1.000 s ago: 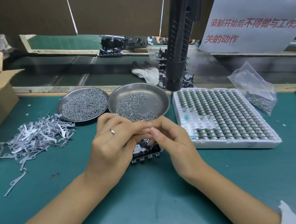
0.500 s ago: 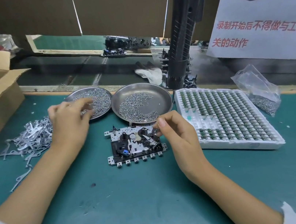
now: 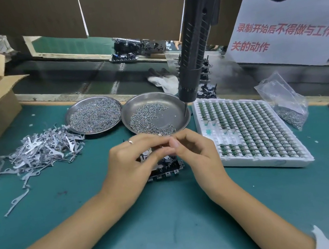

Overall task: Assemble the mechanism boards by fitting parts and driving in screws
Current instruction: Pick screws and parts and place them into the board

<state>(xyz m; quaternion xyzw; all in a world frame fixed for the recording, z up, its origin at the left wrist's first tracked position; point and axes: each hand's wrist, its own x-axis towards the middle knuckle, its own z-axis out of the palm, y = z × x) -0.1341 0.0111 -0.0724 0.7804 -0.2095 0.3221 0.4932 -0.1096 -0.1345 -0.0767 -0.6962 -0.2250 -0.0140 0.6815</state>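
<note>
1. The left hand (image 3: 131, 161) and right hand (image 3: 193, 152) meet fingertip to fingertip just above the mechanism board (image 3: 165, 166). Both sets of fingers are curled and seem to pinch something small between them, probably a small part or screw, but it is too small and blurred to tell.
2. The board lies flat on the green mat (image 3: 173, 219), mostly hidden under the hands; only its near edge with metal tabs shows.
3. To do this fitting well, I judge the piece should be seated squarely and held down before any screw goes in.
4. Just beyond, the screw dish (image 3: 175, 103) sits within easy reach, a fuller dish (image 3: 76, 112) touching it on the left.
5. The hanging screwdriver (image 3: 194, 45) has its tip over the near dish's rim; it should come down upright.
6. Metal levers (image 3: 39, 147) are piled left, a parts tray (image 3: 245, 129) right.
</note>
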